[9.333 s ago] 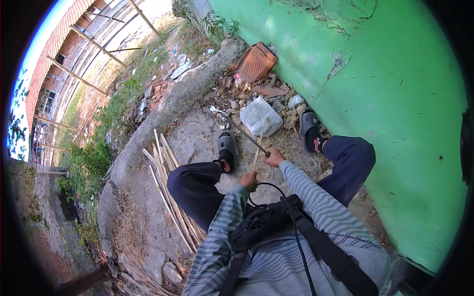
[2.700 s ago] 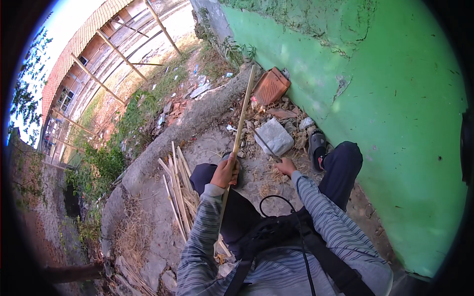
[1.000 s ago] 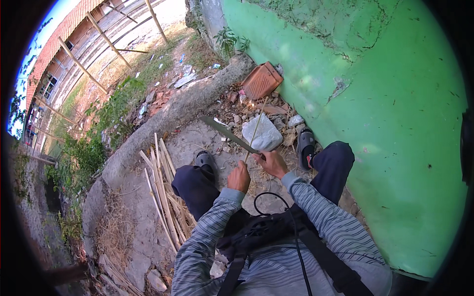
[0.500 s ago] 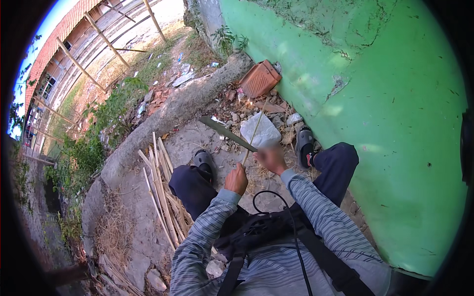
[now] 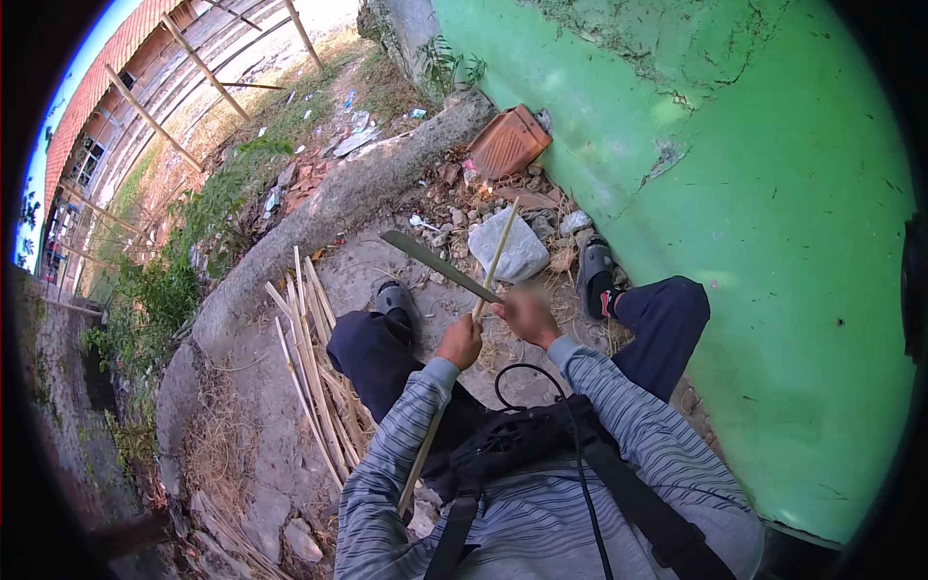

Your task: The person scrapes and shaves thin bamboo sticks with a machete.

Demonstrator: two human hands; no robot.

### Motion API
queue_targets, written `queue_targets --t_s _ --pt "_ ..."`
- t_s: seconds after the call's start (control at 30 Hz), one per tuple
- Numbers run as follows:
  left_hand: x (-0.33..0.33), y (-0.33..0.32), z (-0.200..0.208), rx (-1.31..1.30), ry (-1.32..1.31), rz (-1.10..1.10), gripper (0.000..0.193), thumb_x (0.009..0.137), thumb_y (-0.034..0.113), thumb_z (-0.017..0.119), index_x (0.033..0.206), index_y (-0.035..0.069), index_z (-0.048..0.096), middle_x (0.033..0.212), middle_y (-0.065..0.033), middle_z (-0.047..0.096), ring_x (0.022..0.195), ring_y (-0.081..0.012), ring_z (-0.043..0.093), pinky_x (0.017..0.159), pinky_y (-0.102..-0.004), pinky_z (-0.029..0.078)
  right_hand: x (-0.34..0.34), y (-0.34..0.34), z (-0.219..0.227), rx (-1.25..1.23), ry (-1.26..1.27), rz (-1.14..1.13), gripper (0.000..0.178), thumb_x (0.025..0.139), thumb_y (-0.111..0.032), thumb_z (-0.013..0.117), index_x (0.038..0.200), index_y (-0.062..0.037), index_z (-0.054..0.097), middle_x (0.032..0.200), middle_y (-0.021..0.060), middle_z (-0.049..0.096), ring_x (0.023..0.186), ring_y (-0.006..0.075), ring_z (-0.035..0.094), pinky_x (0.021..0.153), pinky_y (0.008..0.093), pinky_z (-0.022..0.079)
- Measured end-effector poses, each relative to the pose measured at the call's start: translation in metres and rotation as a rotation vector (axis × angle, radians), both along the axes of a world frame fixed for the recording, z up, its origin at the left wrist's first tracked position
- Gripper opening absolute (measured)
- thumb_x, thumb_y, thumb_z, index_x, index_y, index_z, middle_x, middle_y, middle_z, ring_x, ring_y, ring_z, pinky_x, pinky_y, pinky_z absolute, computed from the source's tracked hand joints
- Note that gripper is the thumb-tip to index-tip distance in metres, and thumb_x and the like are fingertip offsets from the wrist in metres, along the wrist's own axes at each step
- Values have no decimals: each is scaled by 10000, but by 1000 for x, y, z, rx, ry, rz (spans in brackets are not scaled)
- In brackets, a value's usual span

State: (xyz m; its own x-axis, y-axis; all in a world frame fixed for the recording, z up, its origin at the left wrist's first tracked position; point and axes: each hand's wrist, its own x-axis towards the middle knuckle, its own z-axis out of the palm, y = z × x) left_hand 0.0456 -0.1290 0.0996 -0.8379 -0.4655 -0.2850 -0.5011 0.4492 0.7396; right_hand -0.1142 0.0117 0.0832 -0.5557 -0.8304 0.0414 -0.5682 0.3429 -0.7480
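My left hand (image 5: 459, 341) is closed round a long, thin bamboo strip (image 5: 499, 248). The strip slants from beside my left forearm up past a pale stone block (image 5: 510, 244) on the ground. My right hand (image 5: 530, 316), partly blurred, grips a machete whose handle is hidden in the fist. Its dark blade (image 5: 432, 261) points up and left and crosses the strip just above my left hand; blade and strip appear to touch there. Both hands are close together between my knees.
A pile of split bamboo strips (image 5: 314, 372) lies left of my left leg. The green wall (image 5: 773, 271) rises on the right. Ahead are a clay roof tile (image 5: 509, 142), rubble and a low curved concrete edge (image 5: 329, 213). A black cable (image 5: 522, 367) loops before my chest.
The bamboo strip has shifted, and its lower length now shows beside my left forearm. My left hand and the machete have moved slightly left.
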Motion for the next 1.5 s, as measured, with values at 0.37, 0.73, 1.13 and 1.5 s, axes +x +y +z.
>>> queue_targets --t_s 0.37,0.73,1.13,1.5 --pt "-3 -9 -5 61 59 39 363 1080 299 493 1039 -36 626 963 -356 675 949 -552 651 823 -619 484 7 -4 17 -42 61 11 681 974 -719 548 964 -67 744 663 192 657 678 418 694 603 503 510" --pt "5 -14 4 -17 38 82 336 1073 261 500 1034 -50 622 947 -373 665 935 -564 645 815 -628 486 21 -11 26 28 104 46 677 976 -741 523 911 -104 745 692 175 685 687 407 711 614 514 547" --pt "3 -7 1 -84 86 32 312 1065 251 509 1048 -49 593 942 -363 673 938 -571 643 824 -646 488 15 -2 20 -9 90 53 684 986 -704 548 902 -51 734 666 194 647 671 429 685 604 525 510" --pt "6 -10 -10 -108 86 29 338 1067 271 505 1018 -54 584 881 -361 668 862 -571 650 795 -654 486 8 -10 22 -1 110 45 723 990 -723 515 932 -35 728 664 194 662 671 435 691 613 517 522"
